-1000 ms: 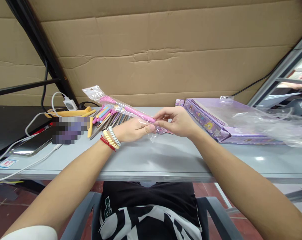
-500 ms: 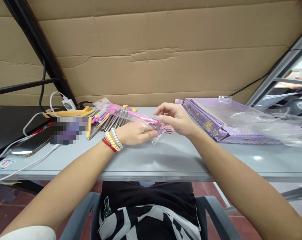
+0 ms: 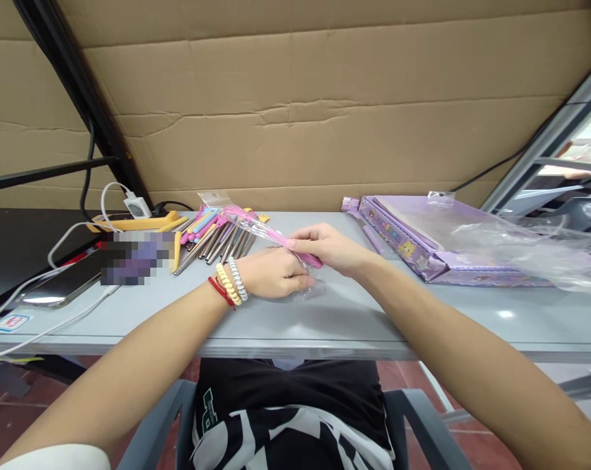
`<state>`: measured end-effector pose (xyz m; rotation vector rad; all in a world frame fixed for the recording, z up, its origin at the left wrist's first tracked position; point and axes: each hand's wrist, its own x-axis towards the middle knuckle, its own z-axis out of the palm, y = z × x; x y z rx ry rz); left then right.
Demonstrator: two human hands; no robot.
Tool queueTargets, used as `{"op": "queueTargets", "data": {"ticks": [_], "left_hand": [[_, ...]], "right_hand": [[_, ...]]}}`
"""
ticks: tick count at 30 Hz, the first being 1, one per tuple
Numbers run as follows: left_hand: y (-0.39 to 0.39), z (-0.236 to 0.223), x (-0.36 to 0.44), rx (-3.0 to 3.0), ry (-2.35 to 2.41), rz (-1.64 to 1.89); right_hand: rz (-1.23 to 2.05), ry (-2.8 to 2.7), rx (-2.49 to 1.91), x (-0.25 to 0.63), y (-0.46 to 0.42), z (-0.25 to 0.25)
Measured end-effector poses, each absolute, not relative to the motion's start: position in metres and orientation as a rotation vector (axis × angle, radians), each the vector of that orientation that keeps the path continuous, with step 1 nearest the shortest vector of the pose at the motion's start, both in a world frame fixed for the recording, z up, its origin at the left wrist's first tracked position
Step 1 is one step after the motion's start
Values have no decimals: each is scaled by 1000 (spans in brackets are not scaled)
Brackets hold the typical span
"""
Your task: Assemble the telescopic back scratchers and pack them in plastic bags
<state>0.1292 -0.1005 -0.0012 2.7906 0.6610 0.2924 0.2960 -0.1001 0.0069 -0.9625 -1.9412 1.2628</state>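
A pink back scratcher lies slantwise in a clear plastic sleeve, its head toward the pile at the left. My right hand is closed, thumb and fingers pinching the pink handle near its lower end. Just below it, my left hand is closed on the sleeve's near end, and clear film shows past its thumb. Behind my left wrist lies a pile of back scratchers with metal rods and pink, yellow, blue and purple handles.
At the right, a purple box carries loose clear plastic bags. A slim purple item lies beside it. On the left are a phone, white cables and a yellow power strip. Cardboard stands behind the desk.
My right hand first let go of the pink handle, then took hold of it again. Both hands and the sleeve have come lower and nearer. The pink-printed piece by the fingers is no longer visible.
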Motion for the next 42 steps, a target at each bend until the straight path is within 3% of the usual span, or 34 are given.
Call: {"op": "queueTargets", "data": {"ticks": [9,19,26,34,42], "left_hand": [[-90,-1,124,2516,471,410],[-76,8,118,1362,706,1177],[-81,8,124,1258,719,1253],[-72,11,115,1165,684,1371],[-70,15,110,1090,634,1469]], "right_hand": [[1376,-1590,-974,291,-99,4],[1158,-1563,-1134,296,-101,11],[1048,-1724,-1173,292,-103,10],[872,-2178,-835,320,-98,16],[857,-2183,-798,322,-98,13]]}}
